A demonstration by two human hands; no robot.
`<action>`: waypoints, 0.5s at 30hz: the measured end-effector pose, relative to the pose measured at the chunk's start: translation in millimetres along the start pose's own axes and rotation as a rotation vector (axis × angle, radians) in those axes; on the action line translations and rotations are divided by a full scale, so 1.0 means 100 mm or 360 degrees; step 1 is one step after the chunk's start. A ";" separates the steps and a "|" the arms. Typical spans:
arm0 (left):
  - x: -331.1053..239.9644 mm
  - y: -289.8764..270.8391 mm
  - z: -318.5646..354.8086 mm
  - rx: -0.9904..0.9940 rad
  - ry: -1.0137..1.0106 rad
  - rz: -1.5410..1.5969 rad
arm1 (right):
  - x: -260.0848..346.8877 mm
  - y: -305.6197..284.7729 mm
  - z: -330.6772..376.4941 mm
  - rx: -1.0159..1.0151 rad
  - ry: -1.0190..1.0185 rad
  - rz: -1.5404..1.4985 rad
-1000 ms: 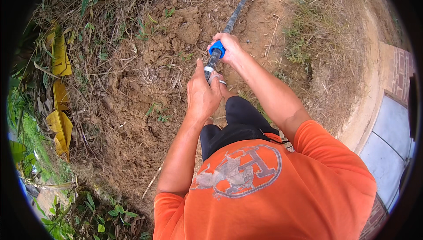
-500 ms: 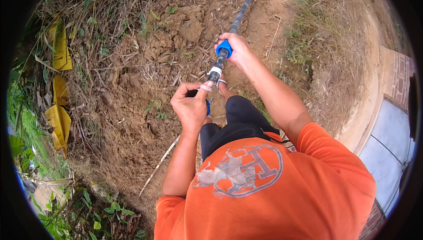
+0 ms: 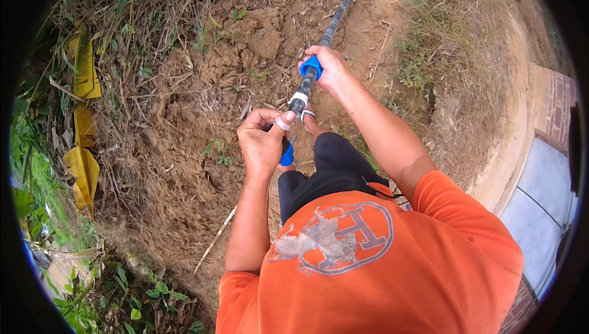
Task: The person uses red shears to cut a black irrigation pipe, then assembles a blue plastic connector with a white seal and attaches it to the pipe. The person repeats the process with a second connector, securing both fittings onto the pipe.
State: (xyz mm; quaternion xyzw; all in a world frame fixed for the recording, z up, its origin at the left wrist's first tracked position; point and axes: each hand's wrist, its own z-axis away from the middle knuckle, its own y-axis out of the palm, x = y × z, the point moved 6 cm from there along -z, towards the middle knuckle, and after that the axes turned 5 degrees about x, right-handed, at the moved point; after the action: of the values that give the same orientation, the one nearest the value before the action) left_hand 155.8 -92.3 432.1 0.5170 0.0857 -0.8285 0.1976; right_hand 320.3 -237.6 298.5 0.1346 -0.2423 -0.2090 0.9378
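Observation:
A black pipe (image 3: 343, 6) runs from the top of the view down over bare earth to my hands. My right hand (image 3: 328, 67) is closed around the pipe just behind a blue nut (image 3: 311, 66) slid onto it. A white ring (image 3: 299, 97) sits near the pipe's end. My left hand (image 3: 262, 141) holds a blue fitting (image 3: 287, 153) below the pipe's end, with the thumb and a white ring (image 3: 282, 123) against the tip. My knee in black trousers (image 3: 331, 162) is just below the hands.
Dug brown earth (image 3: 184, 150) with dry grass lies under the hands. Yellow dead leaves (image 3: 83, 150) and green plants line the left side. A curved concrete kerb (image 3: 509, 162) and grey paving (image 3: 540, 211) lie to the right. A thin stick (image 3: 215, 242) rests on the ground.
My left hand has come off the pipe end and pulled down toward me with the blue fitting. The bare pipe tip with white rings now shows. My right hand kept its grip.

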 end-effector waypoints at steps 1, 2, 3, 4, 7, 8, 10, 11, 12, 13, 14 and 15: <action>0.00 0.02 0.01 0.0012 0.0019 -0.0015 | 0.00 0.00 0.03 -0.0003 0.0000 0.0026; 0.00 0.04 0.01 0.0030 0.0038 -0.0030 | 0.02 0.00 0.05 -0.0009 -0.0004 0.0049; 0.01 0.03 0.00 0.0014 0.0041 -0.0032 | 0.02 0.00 0.03 0.0000 0.0001 0.0049; 0.02 0.01 -0.02 -0.0003 0.0044 -0.0033 | 0.03 0.01 0.00 0.0009 0.0006 0.0048; 0.04 -0.04 -0.05 -0.0080 0.0039 -0.0088 | 0.05 0.01 0.00 0.0007 -0.0017 -0.0005; 0.04 -0.08 -0.03 -0.0118 0.0027 -0.0119 | 0.01 0.01 0.00 0.0002 -0.0017 -0.0031; 0.04 -0.01 -0.05 -0.0048 -0.0017 -0.0090 | 0.03 0.02 0.01 0.0049 -0.0014 -0.0046; 0.02 0.04 -0.09 -0.0010 -0.0029 -0.0071 | 0.08 0.03 -0.01 0.0077 -0.0022 -0.0052; -0.01 0.06 -0.10 0.0023 -0.0110 0.0016 | 0.08 0.04 -0.02 0.0082 0.0002 -0.0039; 0.02 0.03 -0.11 0.0018 -0.0081 0.0068 | 0.08 0.05 -0.03 0.0063 -0.0019 -0.0034; 0.08 0.00 -0.11 0.0019 -0.0058 0.0121 | 0.05 0.05 0.00 0.0037 -0.0042 -0.0033; 0.13 -0.02 -0.11 0.0020 -0.0036 0.0174 | 0.04 0.05 0.02 0.0010 -0.0064 -0.0031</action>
State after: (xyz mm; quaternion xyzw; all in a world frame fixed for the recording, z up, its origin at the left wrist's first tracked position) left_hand 158.8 -89.4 415.9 0.5128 0.0499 -0.8227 0.2403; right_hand 324.1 -235.4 303.8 0.1358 -0.2603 -0.2200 0.9303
